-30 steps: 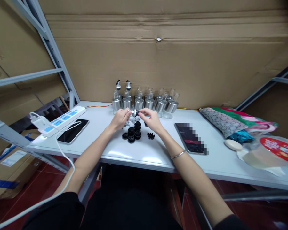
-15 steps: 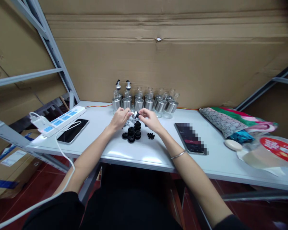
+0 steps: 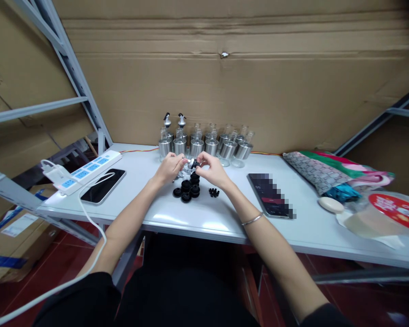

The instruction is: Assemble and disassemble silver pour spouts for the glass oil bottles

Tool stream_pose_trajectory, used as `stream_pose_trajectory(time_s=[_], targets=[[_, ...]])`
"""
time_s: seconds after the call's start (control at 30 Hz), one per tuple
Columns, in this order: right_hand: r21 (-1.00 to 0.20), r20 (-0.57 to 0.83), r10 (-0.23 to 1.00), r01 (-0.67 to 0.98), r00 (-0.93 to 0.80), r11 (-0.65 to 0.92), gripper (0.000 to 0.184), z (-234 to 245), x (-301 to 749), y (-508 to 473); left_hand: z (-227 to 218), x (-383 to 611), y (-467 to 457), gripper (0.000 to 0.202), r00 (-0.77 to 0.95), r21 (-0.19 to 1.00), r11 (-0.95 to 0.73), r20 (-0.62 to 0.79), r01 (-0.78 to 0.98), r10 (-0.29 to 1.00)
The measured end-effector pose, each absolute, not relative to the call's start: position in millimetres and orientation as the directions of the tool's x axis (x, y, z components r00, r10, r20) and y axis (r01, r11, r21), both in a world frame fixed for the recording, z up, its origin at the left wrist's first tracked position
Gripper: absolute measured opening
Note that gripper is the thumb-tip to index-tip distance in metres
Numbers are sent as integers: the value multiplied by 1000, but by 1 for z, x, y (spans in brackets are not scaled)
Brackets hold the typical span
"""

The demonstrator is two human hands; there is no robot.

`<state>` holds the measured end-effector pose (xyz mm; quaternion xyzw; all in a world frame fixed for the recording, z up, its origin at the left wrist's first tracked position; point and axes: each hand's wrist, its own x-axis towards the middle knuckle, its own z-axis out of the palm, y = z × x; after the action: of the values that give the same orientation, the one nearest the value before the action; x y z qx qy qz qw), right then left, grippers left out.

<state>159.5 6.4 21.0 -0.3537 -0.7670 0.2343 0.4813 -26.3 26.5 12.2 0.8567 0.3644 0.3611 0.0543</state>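
Between my two hands is a bottle pourer (image 3: 192,164), with a silvery-white body and a black ribbed stopper part. My left hand (image 3: 169,169) pinches its pale end at the left. On the other side, the fingers of my right hand (image 3: 211,170) are closed on the black part. More silvery-white pieces (image 3: 184,174) lie beneath the hands, partly hidden. Just in front sits a cluster of black ribbed stoppers (image 3: 186,187). Several tiny black pieces (image 3: 214,192) lie to their right, below my right wrist.
Glass bottles with steel sleeves (image 3: 197,146) stand in rows behind the hands; two carry pourers (image 3: 182,120). A power strip (image 3: 92,171) and phone (image 3: 104,187) lie left. Rightward are another phone (image 3: 269,195), a patterned bag (image 3: 313,175) and a red-lidded tub (image 3: 371,222).
My right fingers have shifted slightly around the black part of the pourer, and more of it shows. My left hand stays nearly still.
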Motion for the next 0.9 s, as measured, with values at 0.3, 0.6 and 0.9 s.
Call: stream_pose_trajectory(time_s=[0.3, 0.6, 0.9], targets=[[-352, 771, 546, 496, -327, 794, 16, 17, 162, 8, 13, -25, 23, 61, 422, 463, -668, 531, 582, 735], [-222, 830, 437, 515, -346, 828, 21, 18, 159, 5, 13, -23, 23, 64, 418, 505, -701, 568, 504, 709], [-170, 847, 403, 541, -348, 824, 28, 14, 160, 6, 12, -20, 22, 65, 414, 572, -691, 553, 442, 723]])
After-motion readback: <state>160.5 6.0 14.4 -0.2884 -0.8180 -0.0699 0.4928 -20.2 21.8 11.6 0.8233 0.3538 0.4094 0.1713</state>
